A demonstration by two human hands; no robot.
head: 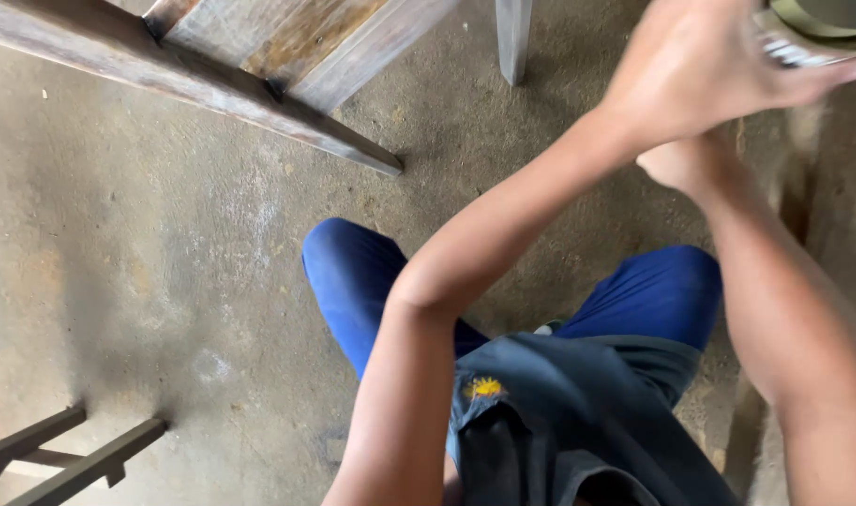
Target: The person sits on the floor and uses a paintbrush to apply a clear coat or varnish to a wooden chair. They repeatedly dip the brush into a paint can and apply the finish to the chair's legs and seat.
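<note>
Round metal part (815,33) gripped at top right corner, mostly cut off by frame edge.

Pressed from above by left hand (705,70), palm over ribbed silvery rim, fingers wrapped toward far side, probably to steady or turn it; blurred, so exact kind of part unclear. Olive-grey curved face above rim, smooth and dull. Right hand (683,161) tucked under left wrist, only heel showing; clenched or loose, cannot tell, nor whether touching part. Both forearms crossed and stretched forward, suggesting effort close to body. Below, blue trousers (353,272) over bent knees, dark grey apron (578,412) with small yellow patch. Underfoot, rough stained concrete floor (147,262), gritty and mottled. At top left, weathered wooden bench (259,56) with worn planks; dark frame (62,454) at bottom left.
</note>
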